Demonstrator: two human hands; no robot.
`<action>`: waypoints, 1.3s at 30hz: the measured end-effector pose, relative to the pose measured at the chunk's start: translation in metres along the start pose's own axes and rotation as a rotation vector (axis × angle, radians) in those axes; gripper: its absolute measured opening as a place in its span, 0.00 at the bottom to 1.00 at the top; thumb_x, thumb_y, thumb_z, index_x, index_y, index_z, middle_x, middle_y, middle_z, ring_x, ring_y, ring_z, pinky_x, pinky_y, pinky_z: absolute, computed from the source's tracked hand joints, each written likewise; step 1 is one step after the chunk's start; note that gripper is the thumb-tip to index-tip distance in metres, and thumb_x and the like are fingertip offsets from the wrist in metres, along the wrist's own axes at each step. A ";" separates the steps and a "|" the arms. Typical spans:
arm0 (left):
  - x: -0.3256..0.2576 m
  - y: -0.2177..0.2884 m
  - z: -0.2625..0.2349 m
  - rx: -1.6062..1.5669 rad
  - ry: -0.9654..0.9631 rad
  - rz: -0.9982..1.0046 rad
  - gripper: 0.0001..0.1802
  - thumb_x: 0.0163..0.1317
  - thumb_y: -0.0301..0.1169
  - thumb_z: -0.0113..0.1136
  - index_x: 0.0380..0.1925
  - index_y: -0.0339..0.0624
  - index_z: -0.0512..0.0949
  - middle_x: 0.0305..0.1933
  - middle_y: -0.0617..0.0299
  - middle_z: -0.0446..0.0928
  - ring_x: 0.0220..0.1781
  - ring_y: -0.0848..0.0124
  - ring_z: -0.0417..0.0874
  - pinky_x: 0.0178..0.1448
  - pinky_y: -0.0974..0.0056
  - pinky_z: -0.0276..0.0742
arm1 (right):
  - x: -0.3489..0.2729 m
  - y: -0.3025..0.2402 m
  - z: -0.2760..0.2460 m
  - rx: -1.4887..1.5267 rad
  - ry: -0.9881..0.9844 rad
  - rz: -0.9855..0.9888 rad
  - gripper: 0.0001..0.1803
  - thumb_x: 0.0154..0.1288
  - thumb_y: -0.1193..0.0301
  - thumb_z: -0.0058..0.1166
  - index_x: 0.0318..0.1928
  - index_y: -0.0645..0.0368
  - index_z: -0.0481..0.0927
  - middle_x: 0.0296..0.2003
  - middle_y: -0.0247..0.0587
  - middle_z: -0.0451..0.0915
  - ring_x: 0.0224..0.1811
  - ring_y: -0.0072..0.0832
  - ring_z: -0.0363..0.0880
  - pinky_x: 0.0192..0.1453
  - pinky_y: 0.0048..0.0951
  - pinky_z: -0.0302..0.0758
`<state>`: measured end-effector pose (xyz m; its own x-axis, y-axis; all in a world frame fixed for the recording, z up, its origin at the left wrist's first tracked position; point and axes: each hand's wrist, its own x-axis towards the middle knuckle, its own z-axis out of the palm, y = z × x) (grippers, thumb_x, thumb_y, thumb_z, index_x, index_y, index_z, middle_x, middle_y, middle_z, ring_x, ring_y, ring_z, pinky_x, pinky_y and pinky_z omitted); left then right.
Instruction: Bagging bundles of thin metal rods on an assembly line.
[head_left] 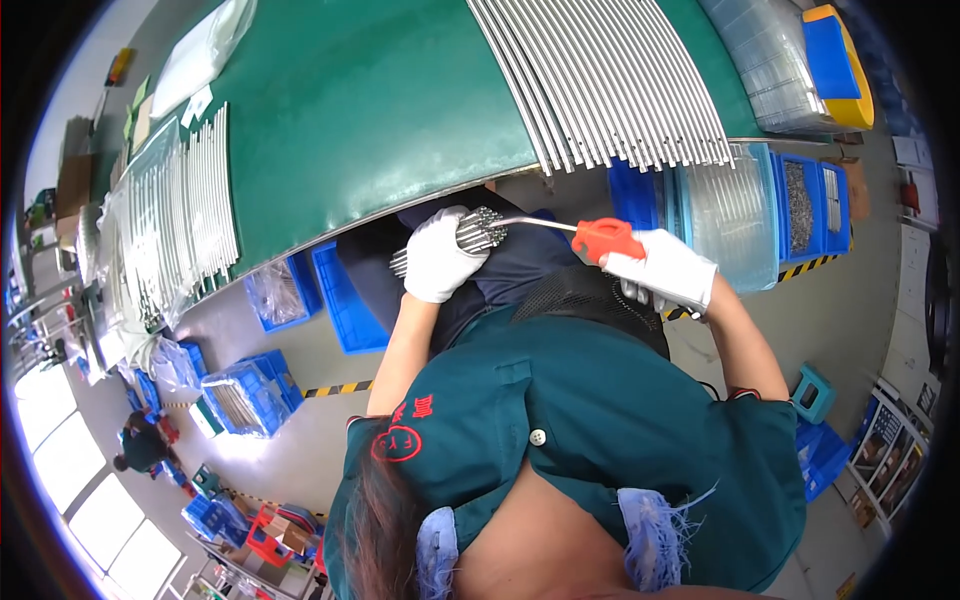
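Near the middle of the frame, the left hand (442,255), in a white glove, has its grip wrapped around a bundle of thin metal rods (478,232), whose ends stick out to the right of the glove just below the edge of the green worktop (370,110). The right hand (662,270), also gloved in white, sits to the right of centre with its grip clenched on the red handle of a screwdriver (608,238). The tool's metal shaft runs left from the handle, and its tip touches the rod ends.

On the worktop at the upper right lies a wide row of long metal tubes (610,80), overhanging the edge. A second row of tubes (195,210) lies at the left of the frame. Blue plastic bins (345,295) stand on the floor under the worktop, with more at the right (800,205) holding small metal parts. At the lower left another person (143,445) crouches on the floor.
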<state>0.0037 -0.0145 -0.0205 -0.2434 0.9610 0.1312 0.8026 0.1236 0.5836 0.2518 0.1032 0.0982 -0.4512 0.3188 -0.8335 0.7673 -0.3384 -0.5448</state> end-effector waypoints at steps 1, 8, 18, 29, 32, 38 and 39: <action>0.000 0.000 -0.001 -0.005 -0.011 -0.003 0.21 0.43 0.46 0.68 0.29 0.42 0.77 0.26 0.54 0.77 0.29 0.57 0.80 0.35 0.59 0.76 | -0.002 -0.001 0.000 -0.015 -0.039 0.015 0.22 0.57 0.51 0.55 0.37 0.59 0.76 0.19 0.32 0.74 0.17 0.17 0.71 0.17 0.20 0.69; 0.001 0.000 0.000 0.013 -0.018 -0.004 0.21 0.44 0.46 0.67 0.30 0.41 0.77 0.27 0.54 0.78 0.30 0.58 0.80 0.35 0.59 0.76 | -0.001 0.007 -0.002 -0.008 -0.022 -0.014 0.22 0.57 0.51 0.55 0.36 0.60 0.76 0.19 0.31 0.74 0.17 0.17 0.71 0.18 0.20 0.69; -0.001 -0.004 0.005 0.032 -0.005 0.014 0.21 0.44 0.44 0.67 0.31 0.41 0.76 0.25 0.55 0.77 0.29 0.58 0.80 0.34 0.59 0.76 | 0.000 0.009 -0.003 -0.009 0.010 0.013 0.23 0.57 0.50 0.55 0.33 0.60 0.76 0.19 0.31 0.74 0.16 0.17 0.71 0.17 0.20 0.69; -0.001 -0.003 0.003 0.036 -0.017 -0.003 0.19 0.45 0.44 0.66 0.31 0.42 0.76 0.26 0.55 0.77 0.29 0.58 0.80 0.35 0.58 0.76 | 0.003 0.013 -0.004 -0.001 0.055 0.028 0.23 0.57 0.50 0.56 0.32 0.59 0.75 0.18 0.31 0.74 0.15 0.16 0.70 0.16 0.19 0.67; -0.001 -0.006 0.005 0.006 0.017 0.047 0.19 0.45 0.44 0.66 0.31 0.42 0.76 0.26 0.55 0.77 0.29 0.58 0.80 0.34 0.58 0.76 | -0.008 0.006 -0.003 0.009 -0.041 0.038 0.22 0.57 0.50 0.56 0.33 0.59 0.76 0.18 0.30 0.74 0.15 0.16 0.70 0.16 0.19 0.67; 0.000 -0.003 0.003 0.034 0.013 0.038 0.19 0.45 0.43 0.66 0.31 0.42 0.76 0.26 0.55 0.77 0.30 0.58 0.80 0.35 0.59 0.76 | -0.007 0.012 -0.006 -0.017 -0.027 0.049 0.23 0.56 0.49 0.56 0.31 0.58 0.75 0.18 0.29 0.73 0.15 0.16 0.70 0.16 0.19 0.67; -0.001 -0.002 0.002 0.033 0.013 0.037 0.19 0.45 0.43 0.66 0.31 0.42 0.76 0.26 0.55 0.77 0.30 0.58 0.80 0.35 0.59 0.76 | -0.005 0.013 -0.007 -0.024 0.004 0.054 0.23 0.57 0.49 0.56 0.31 0.58 0.75 0.18 0.29 0.73 0.15 0.16 0.70 0.16 0.19 0.67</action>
<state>0.0035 -0.0150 -0.0238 -0.2198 0.9619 0.1625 0.8287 0.0962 0.5514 0.2668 0.1032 0.0963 -0.4070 0.3036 -0.8615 0.8013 -0.3339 -0.4963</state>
